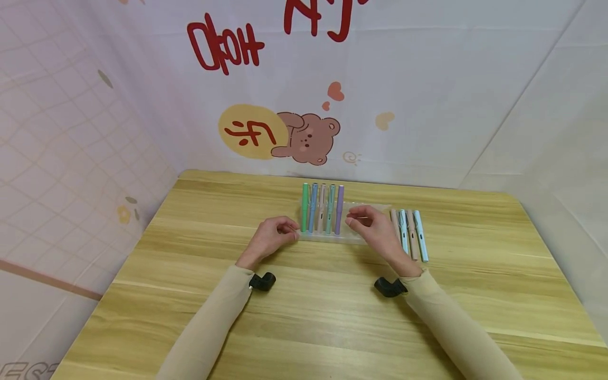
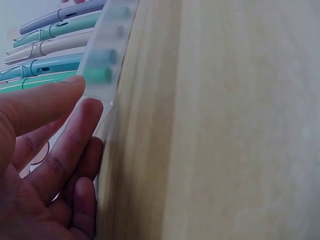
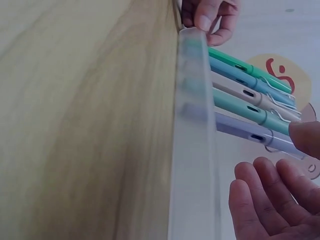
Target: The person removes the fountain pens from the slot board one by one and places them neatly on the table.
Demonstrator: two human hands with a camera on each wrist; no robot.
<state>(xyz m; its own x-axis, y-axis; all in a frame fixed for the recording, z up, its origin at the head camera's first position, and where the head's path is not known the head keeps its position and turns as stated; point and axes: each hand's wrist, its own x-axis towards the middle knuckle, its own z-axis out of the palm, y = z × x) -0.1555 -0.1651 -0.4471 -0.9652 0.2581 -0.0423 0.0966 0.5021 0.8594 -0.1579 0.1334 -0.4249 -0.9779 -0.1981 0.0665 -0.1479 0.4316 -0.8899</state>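
Observation:
A clear frosted pen stand point(image 1: 353, 238) holds several pens upright in its left part: a green pen point(image 1: 305, 208), a blue pen point(image 1: 313, 211), a beige pen point(image 1: 322, 208), a mint pen point(image 1: 330, 211) and a purple pen point(image 1: 339, 210). My left hand point(image 1: 272, 236) pinches the stand's left end, with the thumb at its front corner in the left wrist view. Just right of the purple pen is my right hand point(image 1: 375, 228), its fingers loosely bent and nothing between them. In the right wrist view, the stand's right part point(image 3: 192, 180) is without pens.
To the right of my right hand, a light blue pen point(image 1: 420, 236), a beige pen point(image 1: 412, 236) and other pens lie side by side on the wooden table point(image 1: 323, 316). Behind the table hangs a white cloth point(image 1: 427, 79) printed with a bear and red characters.

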